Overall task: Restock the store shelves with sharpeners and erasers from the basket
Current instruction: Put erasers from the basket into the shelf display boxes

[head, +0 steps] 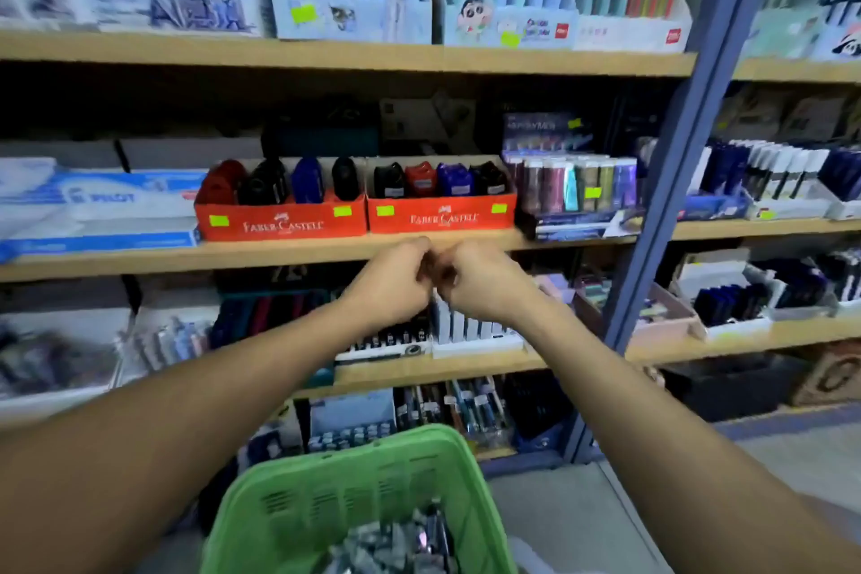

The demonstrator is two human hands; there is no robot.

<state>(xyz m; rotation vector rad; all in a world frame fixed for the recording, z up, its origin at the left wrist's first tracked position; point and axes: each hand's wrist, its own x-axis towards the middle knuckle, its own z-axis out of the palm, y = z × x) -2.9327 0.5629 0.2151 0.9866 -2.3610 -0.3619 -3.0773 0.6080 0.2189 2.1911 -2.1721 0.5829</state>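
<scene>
Our left hand (396, 280) and right hand (475, 280) met knuckle to knuckle, each grip curled narrow around something too small to identify. The sharpener trays (363, 219) lay at twelve o'clock, just above; the basket (354, 494) at six.

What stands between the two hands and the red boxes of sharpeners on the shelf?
Nothing visible. Both the left hand and right hand are just below and in front of the red boxes, with only the shelf edge between.
</scene>
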